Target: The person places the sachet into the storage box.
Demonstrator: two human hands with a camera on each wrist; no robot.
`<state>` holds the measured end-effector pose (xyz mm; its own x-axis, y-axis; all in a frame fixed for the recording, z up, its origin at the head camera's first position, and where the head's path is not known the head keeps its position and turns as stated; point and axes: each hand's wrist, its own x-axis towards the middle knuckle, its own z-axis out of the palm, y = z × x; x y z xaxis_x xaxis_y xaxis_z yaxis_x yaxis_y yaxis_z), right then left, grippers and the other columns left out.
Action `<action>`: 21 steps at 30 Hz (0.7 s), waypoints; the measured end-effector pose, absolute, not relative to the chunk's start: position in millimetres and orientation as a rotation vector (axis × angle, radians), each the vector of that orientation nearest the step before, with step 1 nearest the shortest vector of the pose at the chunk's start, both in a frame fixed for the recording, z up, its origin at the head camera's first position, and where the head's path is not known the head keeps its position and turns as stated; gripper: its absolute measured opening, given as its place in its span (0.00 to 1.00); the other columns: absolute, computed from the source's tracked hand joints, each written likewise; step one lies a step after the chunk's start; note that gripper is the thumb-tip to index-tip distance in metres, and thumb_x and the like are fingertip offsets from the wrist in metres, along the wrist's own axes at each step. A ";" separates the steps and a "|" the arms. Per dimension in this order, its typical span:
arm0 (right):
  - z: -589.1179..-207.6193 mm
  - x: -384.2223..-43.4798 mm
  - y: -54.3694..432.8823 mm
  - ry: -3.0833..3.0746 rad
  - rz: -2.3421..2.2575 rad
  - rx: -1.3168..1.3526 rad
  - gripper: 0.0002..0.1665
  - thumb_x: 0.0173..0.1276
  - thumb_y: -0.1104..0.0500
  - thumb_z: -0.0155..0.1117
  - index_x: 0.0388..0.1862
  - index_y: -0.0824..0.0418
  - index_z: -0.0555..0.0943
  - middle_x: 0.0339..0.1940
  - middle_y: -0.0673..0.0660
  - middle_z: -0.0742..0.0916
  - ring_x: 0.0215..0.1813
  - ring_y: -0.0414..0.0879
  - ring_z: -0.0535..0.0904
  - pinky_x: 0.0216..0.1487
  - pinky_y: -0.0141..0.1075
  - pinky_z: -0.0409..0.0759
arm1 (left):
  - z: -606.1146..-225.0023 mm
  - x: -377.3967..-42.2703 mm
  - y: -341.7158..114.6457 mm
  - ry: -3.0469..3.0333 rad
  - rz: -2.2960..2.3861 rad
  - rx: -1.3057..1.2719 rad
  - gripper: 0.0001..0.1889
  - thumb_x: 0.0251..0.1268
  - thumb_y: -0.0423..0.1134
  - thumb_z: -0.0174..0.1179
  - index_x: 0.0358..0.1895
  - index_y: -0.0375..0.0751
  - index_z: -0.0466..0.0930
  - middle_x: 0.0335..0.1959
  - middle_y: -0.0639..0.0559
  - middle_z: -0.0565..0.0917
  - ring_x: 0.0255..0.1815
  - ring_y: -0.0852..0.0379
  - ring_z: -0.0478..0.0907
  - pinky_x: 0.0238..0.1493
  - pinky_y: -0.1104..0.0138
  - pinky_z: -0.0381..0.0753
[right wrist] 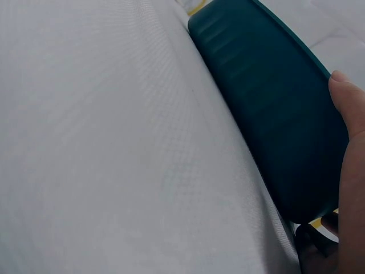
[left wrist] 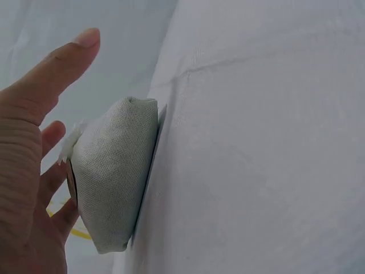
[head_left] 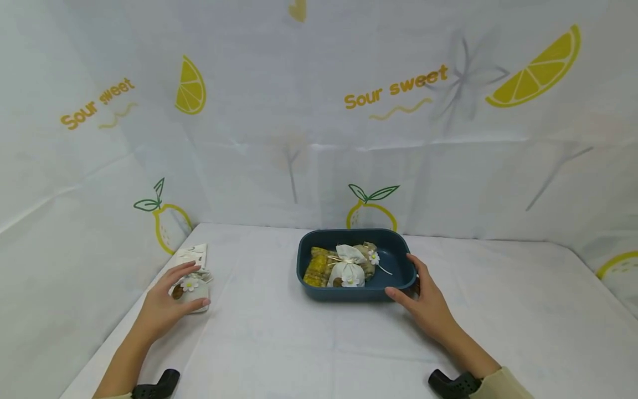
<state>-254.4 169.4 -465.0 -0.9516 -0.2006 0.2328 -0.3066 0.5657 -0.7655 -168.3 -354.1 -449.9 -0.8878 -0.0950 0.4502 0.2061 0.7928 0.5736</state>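
Note:
My left hand [head_left: 166, 302] hovers with thumb and fingers spread around a small white drawstring sachet [head_left: 198, 302] bearing a white flower and a brown round piece. In the left wrist view, the grey-white cloth sachet [left wrist: 117, 177] stands out from the cloth between thumb and fingers, the thumb apart from it. My right hand [head_left: 431, 305] grips the right front corner of a dark blue tray [head_left: 329, 293], thumb at the front rim, fingers along the right side. Inside the tray lie a white sachet [head_left: 347, 266], a yellow patterned pouch [head_left: 317, 269] and a tan pouch [head_left: 368, 252] with a flower.
Another white printed sachet [head_left: 193, 254] lies just behind the one at my left hand, close to the table's left edge. White cloth covers the table [head_left: 269, 343]. Behind it hangs a white curtain [head_left: 249, 155] printed with lemons and lettering.

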 end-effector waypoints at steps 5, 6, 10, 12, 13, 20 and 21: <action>-466.6 -254.7 170.1 -2.667 1.328 0.454 0.54 0.71 0.44 0.67 0.83 0.58 0.47 0.80 0.71 0.61 0.72 0.68 0.73 0.67 0.61 0.74 | -460.4 -172.8 -358.0 -2.563 -0.831 -0.121 0.39 0.41 0.46 0.84 0.62 0.45 0.80 0.68 0.44 0.76 0.67 0.77 0.64 0.56 0.92 0.57; -466.9 -254.7 170.4 -2.667 1.325 0.457 0.54 0.71 0.45 0.67 0.83 0.57 0.47 0.80 0.71 0.62 0.71 0.68 0.74 0.67 0.61 0.74 | -462.0 -173.2 -358.4 -2.578 -0.801 -0.122 0.39 0.40 0.47 0.84 0.62 0.45 0.81 0.67 0.44 0.76 0.68 0.70 0.67 0.55 0.90 0.58; -466.3 -255.1 171.5 -2.669 1.321 0.456 0.53 0.71 0.44 0.66 0.83 0.56 0.47 0.80 0.70 0.62 0.70 0.67 0.75 0.67 0.62 0.74 | -464.6 -176.0 -358.9 -2.594 -0.683 -0.130 0.42 0.35 0.50 0.85 0.61 0.44 0.81 0.65 0.43 0.78 0.66 0.41 0.72 0.59 0.73 0.63; -465.5 -255.1 171.8 -2.673 1.323 0.449 0.53 0.71 0.44 0.66 0.83 0.56 0.47 0.80 0.71 0.62 0.70 0.68 0.75 0.68 0.62 0.73 | -465.5 -177.5 -358.7 -2.588 -0.660 -0.125 0.42 0.34 0.50 0.85 0.61 0.42 0.81 0.64 0.42 0.78 0.64 0.38 0.72 0.58 0.63 0.66; -465.0 -255.1 171.9 -2.675 1.323 0.446 0.54 0.71 0.44 0.66 0.83 0.56 0.47 0.80 0.71 0.62 0.70 0.68 0.74 0.68 0.62 0.73 | -465.8 -178.4 -358.4 -2.585 -0.649 -0.120 0.43 0.34 0.50 0.85 0.61 0.42 0.81 0.64 0.42 0.78 0.63 0.37 0.73 0.57 0.58 0.67; -463.8 -254.5 170.5 -2.680 1.326 0.444 0.53 0.71 0.44 0.66 0.83 0.57 0.47 0.80 0.71 0.62 0.71 0.69 0.73 0.69 0.62 0.72 | -467.7 -181.1 -356.7 -2.607 -0.576 -0.058 0.41 0.35 0.53 0.84 0.60 0.44 0.81 0.61 0.42 0.79 0.55 0.38 0.75 0.50 0.48 0.72; -463.9 -254.6 170.1 -2.680 1.325 0.446 0.53 0.71 0.44 0.66 0.83 0.57 0.47 0.80 0.71 0.62 0.72 0.69 0.73 0.69 0.62 0.72 | -467.9 -180.9 -356.8 -2.609 -0.569 -0.054 0.41 0.35 0.53 0.84 0.59 0.45 0.81 0.60 0.42 0.79 0.54 0.39 0.75 0.49 0.48 0.72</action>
<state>-254.6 170.1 -463.9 -0.9496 -0.2088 0.2339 -0.3127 0.5739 -0.7569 -180.9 -356.8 -467.9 -0.8907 -0.0594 0.4507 0.1336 0.9134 0.3845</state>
